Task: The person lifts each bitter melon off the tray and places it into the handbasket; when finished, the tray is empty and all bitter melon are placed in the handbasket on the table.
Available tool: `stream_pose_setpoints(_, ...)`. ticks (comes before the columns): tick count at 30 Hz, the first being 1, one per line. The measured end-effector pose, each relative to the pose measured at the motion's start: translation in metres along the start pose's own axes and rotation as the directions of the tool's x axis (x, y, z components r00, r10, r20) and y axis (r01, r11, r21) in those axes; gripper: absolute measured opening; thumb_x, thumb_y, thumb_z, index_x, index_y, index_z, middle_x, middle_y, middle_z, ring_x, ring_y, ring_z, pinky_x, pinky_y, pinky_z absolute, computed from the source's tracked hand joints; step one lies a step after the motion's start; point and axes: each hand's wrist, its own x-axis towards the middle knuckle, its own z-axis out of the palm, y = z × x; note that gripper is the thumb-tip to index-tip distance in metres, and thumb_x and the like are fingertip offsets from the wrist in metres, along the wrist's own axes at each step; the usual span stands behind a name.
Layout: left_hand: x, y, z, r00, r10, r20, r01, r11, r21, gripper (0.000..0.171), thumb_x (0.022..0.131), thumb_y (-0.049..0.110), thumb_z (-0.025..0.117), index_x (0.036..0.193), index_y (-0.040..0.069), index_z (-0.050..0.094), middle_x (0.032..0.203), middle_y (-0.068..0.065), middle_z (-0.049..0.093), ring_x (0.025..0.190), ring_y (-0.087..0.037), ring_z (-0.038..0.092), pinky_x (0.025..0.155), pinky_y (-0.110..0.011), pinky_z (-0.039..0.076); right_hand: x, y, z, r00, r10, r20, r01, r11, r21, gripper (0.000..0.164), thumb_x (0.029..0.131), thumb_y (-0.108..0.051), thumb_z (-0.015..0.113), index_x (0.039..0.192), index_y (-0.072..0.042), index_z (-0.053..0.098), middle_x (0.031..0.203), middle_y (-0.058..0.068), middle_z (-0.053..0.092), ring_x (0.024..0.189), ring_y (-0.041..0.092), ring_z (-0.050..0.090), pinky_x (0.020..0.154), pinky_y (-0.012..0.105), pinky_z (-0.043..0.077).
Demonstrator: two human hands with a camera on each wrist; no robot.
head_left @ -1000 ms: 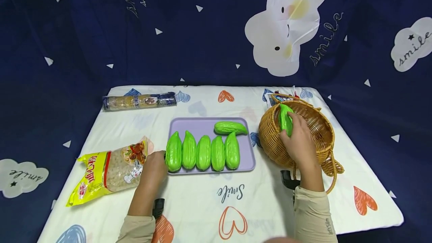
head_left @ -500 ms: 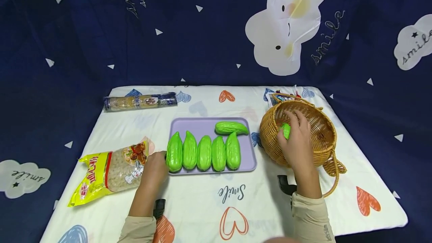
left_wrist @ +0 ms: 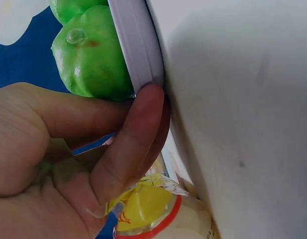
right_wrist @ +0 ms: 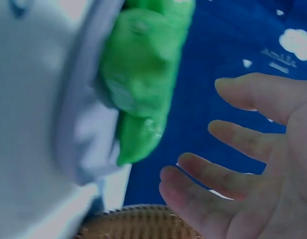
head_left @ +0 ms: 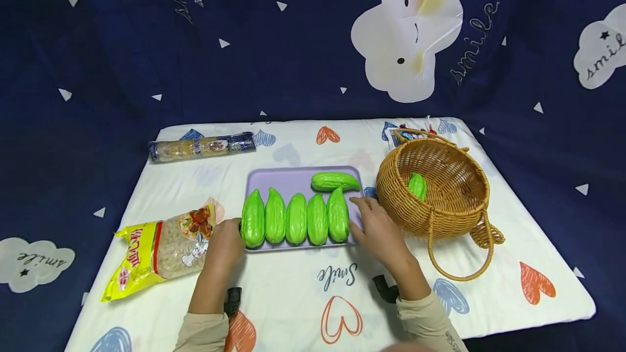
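Note:
A purple tray (head_left: 279, 177) holds several bumpy green bitter melons (head_left: 296, 219) in an upright row, with another bitter melon (head_left: 335, 181) lying crosswise at the back right. My left hand (head_left: 227, 243) pinches the tray's left rim; in the left wrist view its fingertips meet the tray edge (left_wrist: 143, 45) beside the nearest melon. Over the tray's right side, my right hand (head_left: 381, 232) has its fingers apart and holds nothing, close to the rightmost melon (head_left: 338, 216). One bitter melon (head_left: 418, 186) lies inside the wicker basket (head_left: 406, 216) on the right.
To the left lies a yellow bag (head_left: 161, 249) of pale food pieces. A long, wrapped pack (head_left: 202, 147) is at the back left. Small colourful packets (head_left: 408, 133) sit partly behind the basket, whose handle (head_left: 459, 277) hangs toward the front.
My right hand has lowered a bitter melon into the basket, let go of it, and moved left to the tray's right side. The left hand has stayed at the tray's rim.

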Motion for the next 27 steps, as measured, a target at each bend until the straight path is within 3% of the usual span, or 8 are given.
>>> stream_pose_setpoints(12, 0.000, -0.001, 0.000, 1.000, 0.002, -0.007, -0.002, 1.000, -0.009, 0.015, 0.075, -0.008, 0.053, 0.076, 0.002, 0.063, 0.083, -0.023, 0.066, 0.080, -0.039, 0.065, 0.069, -0.052, 0.049, 0.001, 0.000, 0.020, 0.984, 0.064, 0.165, -0.076, 0.995, 0.068, 0.062, 0.091, -0.035, 0.065, 0.141, -0.004, 0.045, 0.134, 0.022, 0.054, 0.121, 0.039, 0.054, 0.099, 0.052, 0.044)
stream_pose_setpoints(17, 0.001, 0.000, -0.002, 1.000, -0.001, -0.007, 0.001, 1.000, -0.006, 0.015, 0.075, -0.009, 0.053, 0.077, 0.001, 0.063, 0.084, -0.023, 0.066, 0.081, -0.040, 0.065, 0.071, -0.053, 0.049, 0.006, -0.003, 0.026, 0.986, 0.081, 0.145, -0.098, 0.989, 0.111, 0.069, 0.088, -0.039, 0.069, 0.139, 0.000, 0.044, 0.131, 0.024, 0.056, 0.122, 0.039, 0.054, 0.099, 0.052, 0.043)
stream_pose_setpoints(27, 0.000, -0.001, 0.001, 1.000, 0.003, 0.000, -0.003, 1.000, -0.001, 0.014, 0.075, -0.009, 0.053, 0.076, 0.001, 0.063, 0.081, -0.021, 0.065, 0.078, -0.037, 0.064, 0.067, -0.051, 0.048, 0.006, -0.004, 0.033, 0.985, 0.118, 0.124, -0.135, 0.981, 0.139, 0.065, 0.083, -0.030, 0.075, 0.132, 0.000, 0.045, 0.121, 0.024, 0.060, 0.112, 0.039, 0.059, 0.092, 0.051, 0.048)
